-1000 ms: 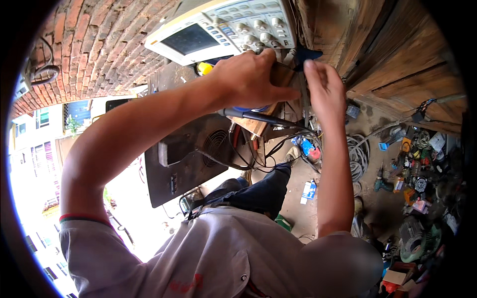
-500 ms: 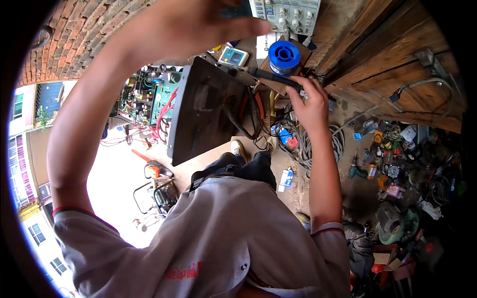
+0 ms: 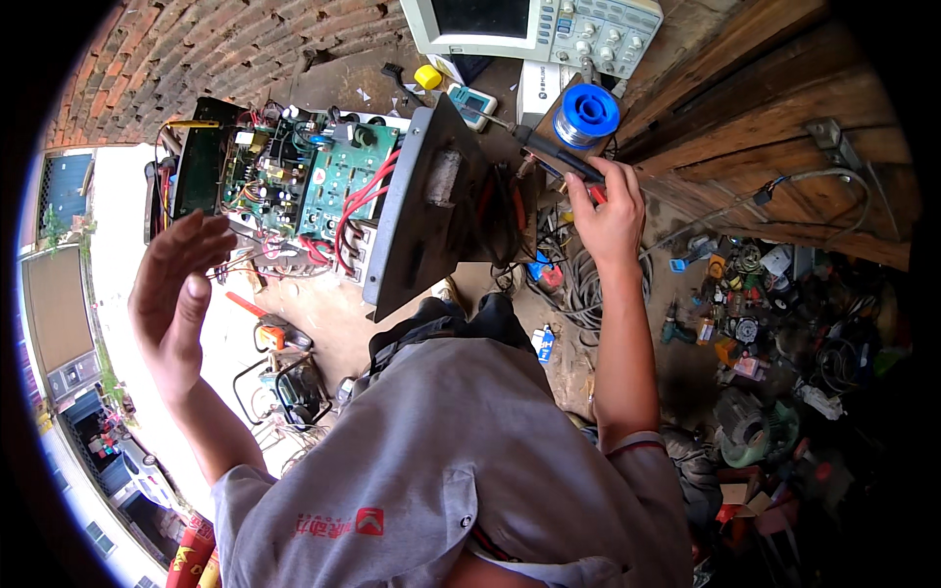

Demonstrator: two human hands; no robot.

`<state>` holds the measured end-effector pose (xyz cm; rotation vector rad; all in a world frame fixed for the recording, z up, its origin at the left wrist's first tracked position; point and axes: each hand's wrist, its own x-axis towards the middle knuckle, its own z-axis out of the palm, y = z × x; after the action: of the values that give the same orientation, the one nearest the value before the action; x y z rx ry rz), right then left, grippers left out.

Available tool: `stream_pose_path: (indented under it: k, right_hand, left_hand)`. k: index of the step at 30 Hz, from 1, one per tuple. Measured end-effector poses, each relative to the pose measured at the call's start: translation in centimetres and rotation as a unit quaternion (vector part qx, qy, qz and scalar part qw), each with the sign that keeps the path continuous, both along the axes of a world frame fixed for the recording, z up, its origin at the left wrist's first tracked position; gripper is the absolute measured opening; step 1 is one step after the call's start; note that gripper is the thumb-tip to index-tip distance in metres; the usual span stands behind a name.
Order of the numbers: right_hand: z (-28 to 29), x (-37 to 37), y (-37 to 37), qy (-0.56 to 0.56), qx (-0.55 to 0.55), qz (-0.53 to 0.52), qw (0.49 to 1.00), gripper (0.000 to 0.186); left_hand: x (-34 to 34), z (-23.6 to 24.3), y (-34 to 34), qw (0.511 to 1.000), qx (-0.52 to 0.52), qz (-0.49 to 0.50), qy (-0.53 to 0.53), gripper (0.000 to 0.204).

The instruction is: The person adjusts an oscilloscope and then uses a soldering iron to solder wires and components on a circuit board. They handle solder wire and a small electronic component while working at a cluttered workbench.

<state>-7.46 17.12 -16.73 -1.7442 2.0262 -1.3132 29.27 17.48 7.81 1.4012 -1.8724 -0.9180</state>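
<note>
My left hand (image 3: 172, 304) is open at the lower left of an opened device, fingers apart and slightly curled, holding nothing. The device has green circuit boards (image 3: 348, 171), red wires and a black metal panel (image 3: 402, 245). My right hand (image 3: 613, 220) is closed on the black handle of a soldering iron (image 3: 557, 149), its metal shaft pointing up-left. Just above sits a blue spool of solder wire (image 3: 586, 113). A small handheld instrument (image 3: 475, 106) with a screen lies behind the panel, near a yellow round object (image 3: 427, 75).
An oscilloscope (image 3: 598, 37) stands at the top. A brick wall (image 3: 167, 54) is upper left, wooden boards (image 3: 745, 137) right. Coiled cables (image 3: 583, 294), a power tool (image 3: 676, 328), a motor (image 3: 740, 426) and clutter lie on the floor. An orange-handled machine (image 3: 284, 382) stands lower left.
My left hand moved from near the oscilloscope down and left, uncovering the boards and spool. My right hand went down onto the soldering iron handle and took hold of it. The view shifted.
</note>
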Motion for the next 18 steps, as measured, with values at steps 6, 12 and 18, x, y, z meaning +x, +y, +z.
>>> stream_pose_path:
  k: [6, 12, 18]
  right_hand:
    - [0.4, 0.0, -0.2, 0.054, -0.016, -0.011, 0.998, 0.037]
    - [0.2, 0.0, -0.6, 0.065, -0.027, -0.021, 0.997, 0.038]
    - [0.0, -0.2, -0.8, 0.045, -0.023, -0.008, 0.999, 0.031]
  left_hand:
    - [2.9, -1.3, 2.4, 0.998, 0.019, 0.057, 0.016, 0.048]
    - [2.8, -2.6, 3.1, 0.995, 0.047, 0.066, 0.05, 0.045]
    - [2.5, -3.2, 3.8, 0.995, 0.064, 0.075, 0.022, 0.045]
